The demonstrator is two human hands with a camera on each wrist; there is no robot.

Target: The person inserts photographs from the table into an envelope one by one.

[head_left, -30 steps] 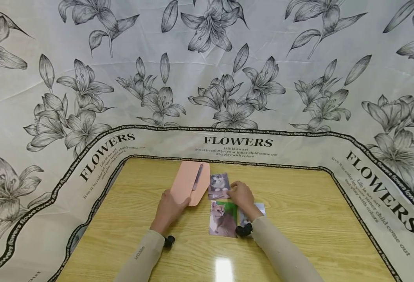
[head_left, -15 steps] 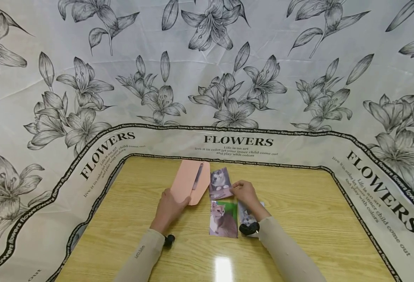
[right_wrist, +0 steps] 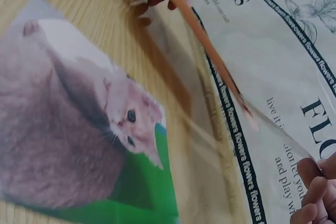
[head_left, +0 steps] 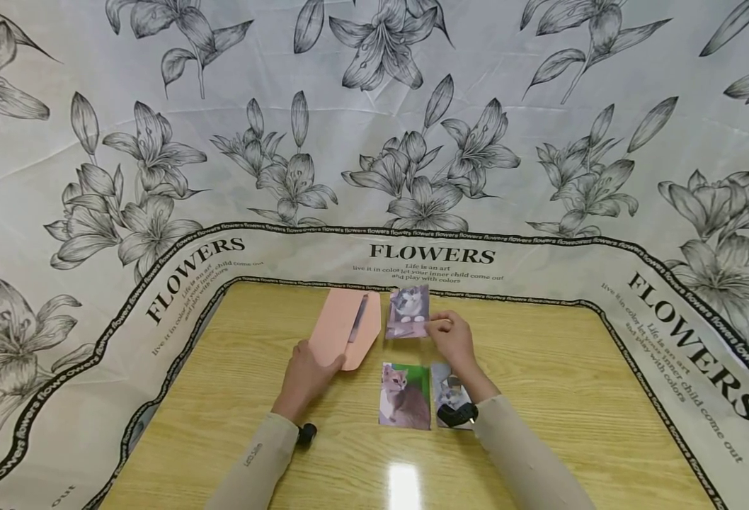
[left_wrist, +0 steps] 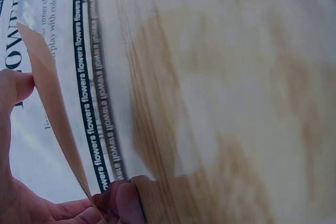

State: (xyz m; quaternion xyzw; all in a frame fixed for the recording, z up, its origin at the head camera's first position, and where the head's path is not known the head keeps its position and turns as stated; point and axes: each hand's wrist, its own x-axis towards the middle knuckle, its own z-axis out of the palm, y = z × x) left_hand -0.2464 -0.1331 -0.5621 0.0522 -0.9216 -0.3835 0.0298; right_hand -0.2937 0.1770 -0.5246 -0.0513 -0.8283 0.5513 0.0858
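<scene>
My left hand (head_left: 306, 379) grips the near left edge of a pink envelope (head_left: 333, 326), its slit showing a dark strip inside. In the left wrist view the tilted envelope (left_wrist: 58, 108) is held between thumb and fingers. My right hand (head_left: 452, 340) pinches the lower right corner of a grey-and-white cat photo (head_left: 408, 306), just right of the envelope. From the right wrist that photo (right_wrist: 278, 129) appears nearly edge-on, raised off the table. Below it lies a tan cat photo (head_left: 405, 398) with a green background. Another cat photo (head_left: 446, 386) lies partly hidden under my right wrist.
The wood-grain table (head_left: 253, 333) extends around both arms, with a bright light reflection near its front. A white flower-print cloth (head_left: 438, 212) rises behind the table and along its sides. A black wrist camera (head_left: 457, 415) sits on the right wrist.
My right hand has lifted the grey-and-white cat photo and carried it farther back and slightly right, away from the tan cat photo. My left hand and the envelope have stayed in place.
</scene>
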